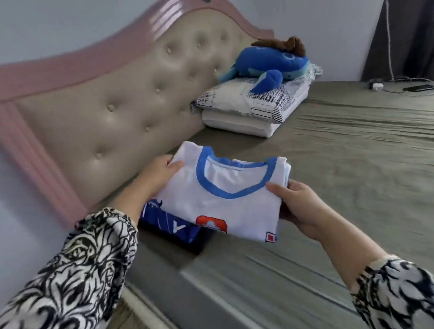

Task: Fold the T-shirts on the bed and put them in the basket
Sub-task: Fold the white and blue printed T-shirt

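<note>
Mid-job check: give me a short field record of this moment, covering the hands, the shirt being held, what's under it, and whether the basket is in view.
left hand: grips the far-left edge of the folded white T-shirt
right hand: grips the shirt's right edge, thumb on top
white T-shirt: folded, blue collar up, held by both hands above the bed
dark blue garment: folded, on the bed near its edge, partly under the white shirt
basket: not in view
pillows: stacked at the headboard, blue plush toy on top

Head-worn view, downward, close over bed [338, 155]
</note>
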